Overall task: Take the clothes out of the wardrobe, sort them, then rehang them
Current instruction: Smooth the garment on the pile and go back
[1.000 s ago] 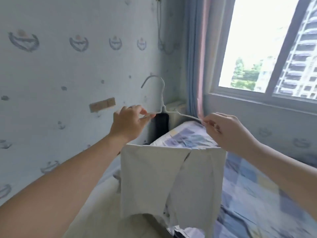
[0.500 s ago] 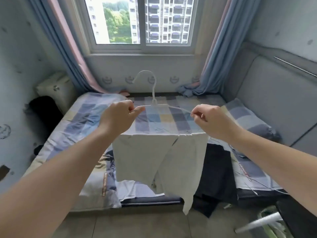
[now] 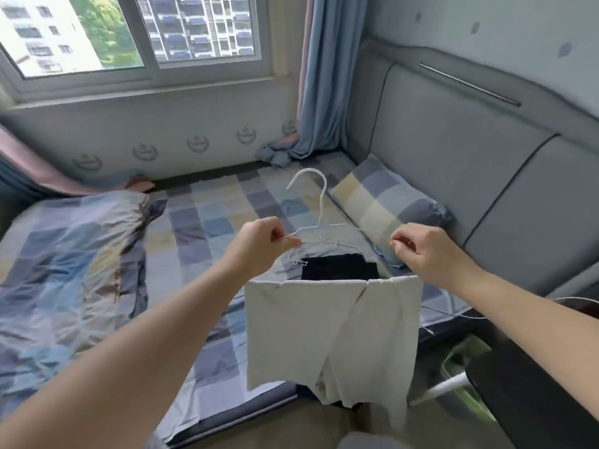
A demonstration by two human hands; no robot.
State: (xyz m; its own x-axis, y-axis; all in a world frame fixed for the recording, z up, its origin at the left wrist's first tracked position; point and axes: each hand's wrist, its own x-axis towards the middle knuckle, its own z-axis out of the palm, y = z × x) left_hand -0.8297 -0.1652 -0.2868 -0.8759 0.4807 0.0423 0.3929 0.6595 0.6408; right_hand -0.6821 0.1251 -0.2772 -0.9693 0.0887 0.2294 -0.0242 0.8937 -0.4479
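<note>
Head view: the left hand (image 3: 259, 244) and the right hand (image 3: 424, 251) each pinch one end of the white wire hanger (image 3: 321, 205) with curled fingers. The pale cloth (image 3: 324, 335) hangs from it in open air, over the near edge of the bed (image 3: 207, 215).

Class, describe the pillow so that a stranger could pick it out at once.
Find the bed under the window. At its right end, against the grey padded headboard, lies the pillow. Unlike the flat checked sheet around it, it is plump and raised.
</note>
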